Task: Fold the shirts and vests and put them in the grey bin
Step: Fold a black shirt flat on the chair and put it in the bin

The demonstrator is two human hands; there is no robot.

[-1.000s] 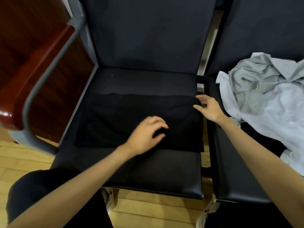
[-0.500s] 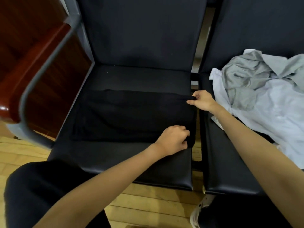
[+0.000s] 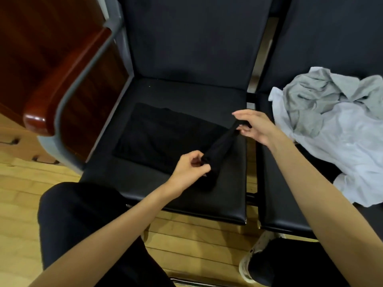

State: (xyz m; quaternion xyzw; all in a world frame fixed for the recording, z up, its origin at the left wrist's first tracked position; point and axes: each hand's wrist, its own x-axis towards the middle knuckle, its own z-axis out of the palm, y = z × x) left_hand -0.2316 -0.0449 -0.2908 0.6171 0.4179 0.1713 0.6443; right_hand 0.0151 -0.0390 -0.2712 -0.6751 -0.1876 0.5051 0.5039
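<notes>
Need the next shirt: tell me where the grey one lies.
Head view, right side: the grey shirt lies crumpled atop the white shirt on the right chair seat.

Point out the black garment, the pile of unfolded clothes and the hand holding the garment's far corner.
black garment (image 3: 157, 133), head view: flat middle on the seat.
pile of unfolded clothes (image 3: 339, 129), head view: pale shirt on top.
right hand (image 3: 253, 127), head view: palm.

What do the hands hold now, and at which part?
Both hold the black garment by its right edge: the left hand pinches the near corner, the right hand the far corner, lifted off the seat.
</notes>
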